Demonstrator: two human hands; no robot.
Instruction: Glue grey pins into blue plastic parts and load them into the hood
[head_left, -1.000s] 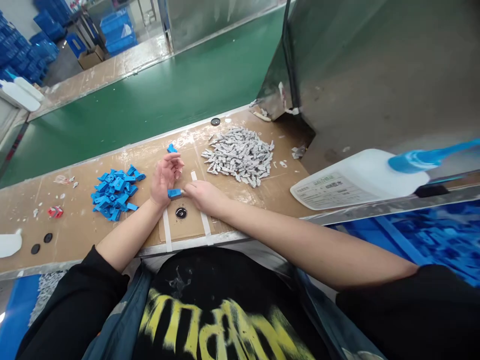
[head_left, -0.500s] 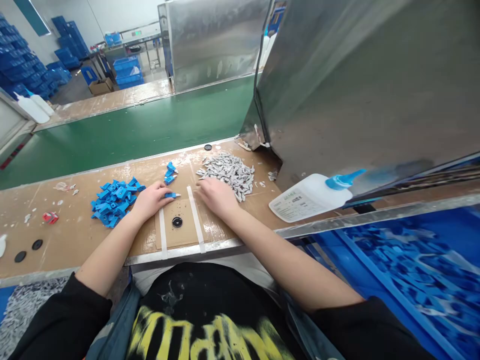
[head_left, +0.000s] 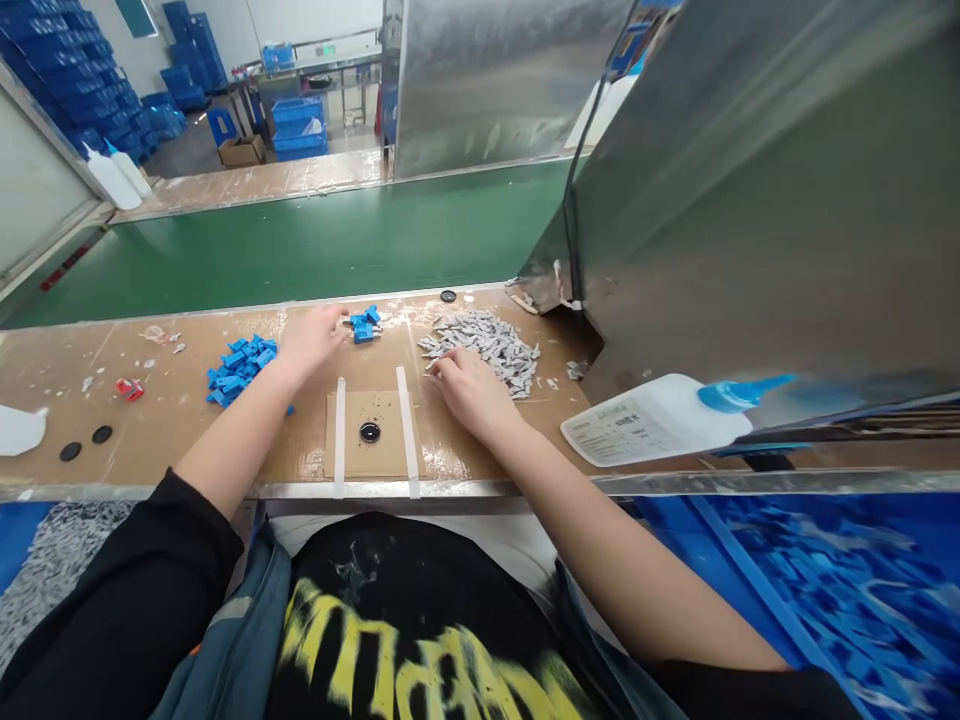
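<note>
My left hand (head_left: 313, 338) is beside a small cluster of blue plastic pieces (head_left: 365, 326) with pale tips, fingers stretched toward it and nothing visible in them. Behind that wrist lies a larger heap of blue plastic pieces (head_left: 238, 368), partly covered by the forearm. At the left edge of a pile of small grey pieces (head_left: 496, 345), my right hand (head_left: 474, 392) has thumb and fingers pinched together on what looks like one small grey piece. Between my arms, a round black dish (head_left: 370, 432) sits on a cardboard pad (head_left: 375, 465) with two white tape strips.
A white squeeze bottle (head_left: 656, 422) with a blue nozzle lies to the right by a metal panel (head_left: 750, 230). Beyond the bench runs a green belt (head_left: 315, 245). Black discs (head_left: 70, 452) and a red piece (head_left: 130, 389) are at left. A blue bin (head_left: 840, 590) stands lower right.
My left hand has moved away from me to the small blue cluster, and the blue piece that was at its fingers now seems to be there. My right hand's fingers have closed by the grey pile.
</note>
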